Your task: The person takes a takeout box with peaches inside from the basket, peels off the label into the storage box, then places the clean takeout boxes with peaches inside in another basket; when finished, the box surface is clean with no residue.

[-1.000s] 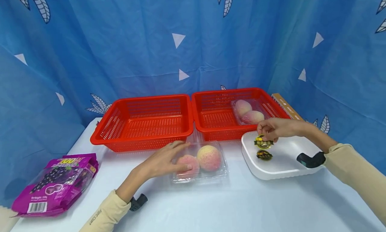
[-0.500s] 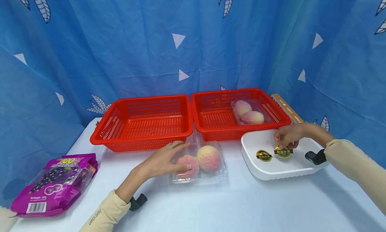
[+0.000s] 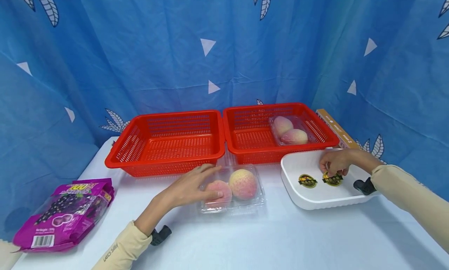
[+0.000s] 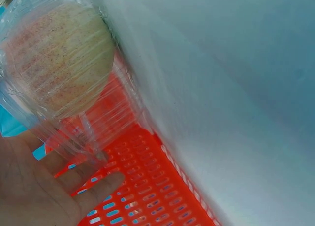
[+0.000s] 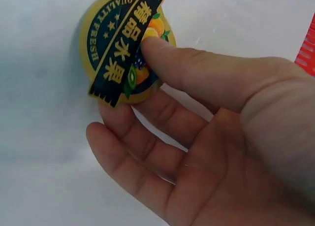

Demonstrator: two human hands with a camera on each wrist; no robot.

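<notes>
My left hand lies on the side of a clear plastic box holding two peaches, its fingers fairly straight. In the left wrist view, those fingers touch the box beneath one peach. Over the white tray, my right hand pinches a round black-and-gold fruit sticker. The right wrist view shows thumb in front and fingers behind this sticker, which reads "QUALITY FRESH". A second, similar sticker is in the tray, left of the hand.
Two red plastic baskets stand side by side behind: the left basket and the right basket, where another clear box with two peaches lies. A purple grape-print bag is at the left edge. An orange-brown box stands behind the tray.
Holding a sticker, my right hand has moved right and lower, from the tray's left side toward its middle. The left hand and its peach box have stayed put.
</notes>
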